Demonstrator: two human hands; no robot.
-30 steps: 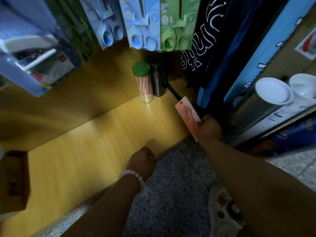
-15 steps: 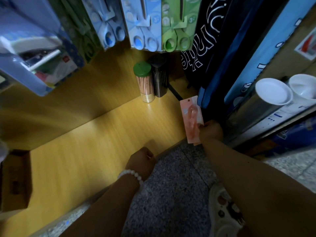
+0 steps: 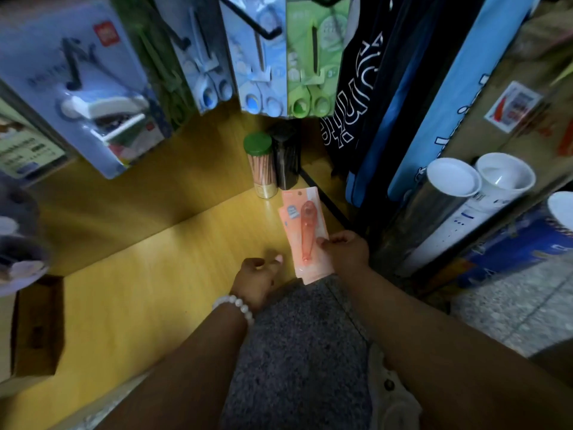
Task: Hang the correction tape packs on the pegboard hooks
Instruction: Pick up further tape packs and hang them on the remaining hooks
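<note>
My right hand point(image 3: 348, 251) grips a small stack of pink correction tape packs point(image 3: 305, 234) by their right edge, face up, over the right end of the yellow wooden shelf point(image 3: 155, 274). My left hand point(image 3: 257, 274), with a white bead bracelet on its wrist, hovers just left of the packs with loosely curled fingers and holds nothing. A bare black peg hook point(image 3: 259, 24) sticks out at the top centre, above the hanging blue and green scissor packs point(image 3: 285, 57).
A green-lidded tube of sticks point(image 3: 262, 164) and a dark tube point(image 3: 286, 156) stand at the shelf's back. A blue stapler pack point(image 3: 90, 88) hangs on the left. Rolled tubes point(image 3: 446, 193) and dark bags point(image 3: 366, 88) crowd the right. A brown box point(image 3: 37, 324) sits on the left.
My right hand has turned the pink packs from edge-on to face up and brought them nearer. My left hand has lifted toward them, and my head has tilted up slightly.
</note>
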